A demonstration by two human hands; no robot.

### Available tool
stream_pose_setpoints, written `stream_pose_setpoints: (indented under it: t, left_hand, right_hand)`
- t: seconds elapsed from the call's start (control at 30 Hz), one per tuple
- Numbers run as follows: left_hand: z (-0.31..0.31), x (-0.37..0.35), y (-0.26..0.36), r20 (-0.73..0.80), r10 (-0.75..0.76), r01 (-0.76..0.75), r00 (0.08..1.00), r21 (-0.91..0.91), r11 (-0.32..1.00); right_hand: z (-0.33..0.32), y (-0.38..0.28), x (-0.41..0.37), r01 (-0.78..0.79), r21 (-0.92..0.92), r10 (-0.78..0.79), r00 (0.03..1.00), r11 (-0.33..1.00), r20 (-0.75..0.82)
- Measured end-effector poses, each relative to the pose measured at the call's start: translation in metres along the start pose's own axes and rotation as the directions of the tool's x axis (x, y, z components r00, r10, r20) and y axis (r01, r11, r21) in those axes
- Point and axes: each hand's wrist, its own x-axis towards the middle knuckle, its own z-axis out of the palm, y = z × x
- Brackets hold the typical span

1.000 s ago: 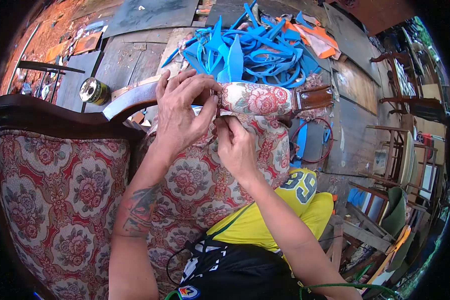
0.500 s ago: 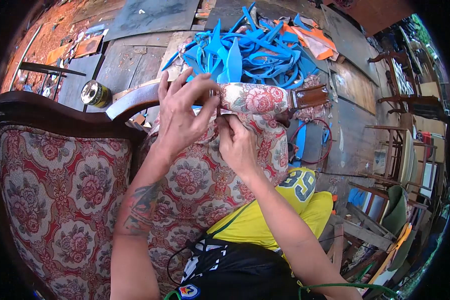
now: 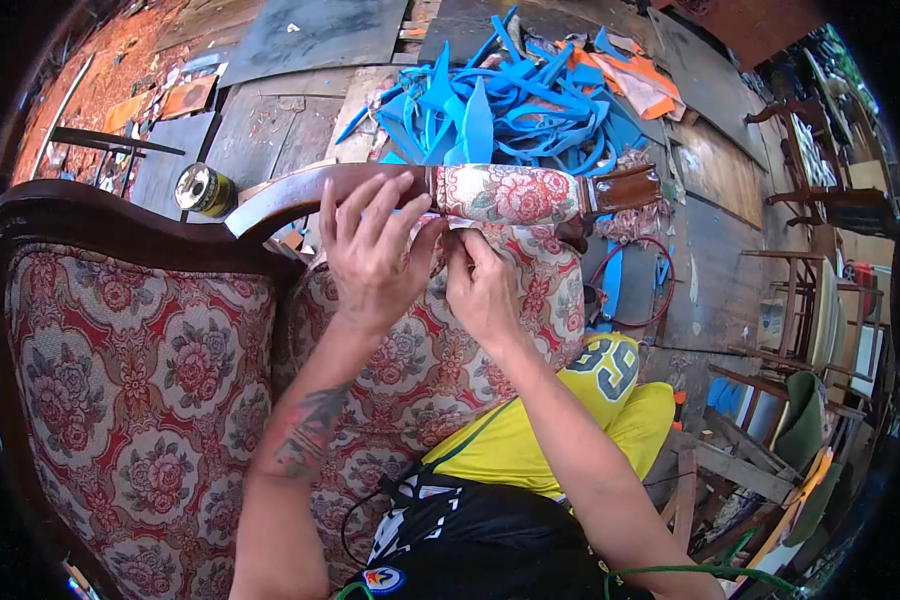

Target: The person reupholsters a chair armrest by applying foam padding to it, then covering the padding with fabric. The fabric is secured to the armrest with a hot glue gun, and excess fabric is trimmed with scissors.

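A floral armrest pad (image 3: 510,193) is set on the curved dark wooden arm (image 3: 300,192) of an upholstered chair. My left hand (image 3: 375,250) lies across the wood just left of the pad, fingers stretched out, its thumb close to the pad's lower left corner. Under that corner my right hand (image 3: 484,295) pinches at the fabric edge, where a pale strip shows; exactly what sits between the fingertips is partly hidden. Beneath both hands is the floral seat (image 3: 400,350), and the matching backrest (image 3: 140,390) fills the left side.
Blue foam offcuts (image 3: 510,110) are heaped on the plank floor beyond the arm, with orange scraps (image 3: 645,85) beside them. An open tin (image 3: 205,190) stands near the wooden frame. A red hose loop (image 3: 660,290) lies right of the seat. Wooden chair frames (image 3: 800,300) line the far right.
My left fingers have straightened and come down over the wooden arm, away from the pad's end. My right hand keeps its pinch at the same corner. The view has shifted slightly.
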Motion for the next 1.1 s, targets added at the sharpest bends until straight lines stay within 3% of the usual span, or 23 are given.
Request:
stream_pose_setpoints:
  t: [0.13, 0.33, 0.5, 0.63, 0.7, 0.77, 0.83, 0.87, 1.0, 1.07, 1.1]
  left_hand:
    - [0.013, -0.011, 0.005, -0.107, -0.014, 0.02, 0.994, 0.054, 0.998]
    - [0.01, -0.006, 0.005, -0.056, 0.069, -0.066, 0.996, 0.066, 0.996]
    - [0.014, 0.01, -0.003, -0.039, -0.004, 0.001, 0.999, -0.063, 0.998]
    - [0.01, 0.029, -0.019, 0.071, 0.065, -0.056, 0.995, -0.116, 0.992]
    - [0.011, 0.034, -0.026, 0.101, -0.111, 0.127, 0.989, -0.172, 0.977]
    - [0.009, 0.041, -0.035, 0.08, -0.156, 0.168, 0.985, -0.189, 0.968]
    - [0.001, 0.051, -0.041, 0.27, -0.068, 0.154, 0.96, -0.31, 0.938]
    - [-0.001, 0.056, -0.042, 0.395, -0.112, 0.255, 0.912, -0.332, 0.908]
    - [0.004, 0.057, -0.049, 0.422, 0.017, 0.202, 0.906, -0.47, 0.859]
    - [0.0, 0.056, -0.046, 0.403, 0.073, 0.062, 0.912, -0.311, 0.948]
    - [0.0, 0.056, -0.046, 0.403, 0.072, 0.062, 0.912, -0.312, 0.948]
  right_hand:
    - [-0.002, 0.0, 0.002, 0.0, 0.011, -0.001, 0.999, 1.0, 0.041]
    - [-0.003, 0.0, 0.002, -0.016, -0.059, 0.02, 0.998, 0.998, 0.058]
    - [-0.004, -0.002, 0.002, -0.031, -0.055, 0.034, 0.998, 0.998, 0.053]
    - [-0.005, -0.004, 0.003, -0.034, -0.055, 0.038, 0.997, 0.998, 0.064]
    - [-0.005, -0.001, 0.003, -0.037, -0.059, 0.042, 0.996, 0.998, 0.074]
    - [-0.005, 0.001, 0.004, -0.042, -0.062, 0.047, 0.995, 0.997, 0.084]
    - [-0.004, 0.003, 0.004, -0.012, -0.053, 0.016, 0.997, 0.999, 0.077]
    - [-0.003, 0.003, 0.004, -0.013, -0.053, 0.018, 0.997, 0.999, 0.077]
    - [0.002, 0.004, 0.007, -0.022, -0.045, 0.025, 0.997, 0.999, 0.072]
    - [0.003, 0.007, 0.007, -0.035, -0.049, 0.039, 0.996, 0.998, 0.081]
    - [0.004, 0.01, 0.007, -0.025, -0.052, 0.03, 0.996, 0.998, 0.085]
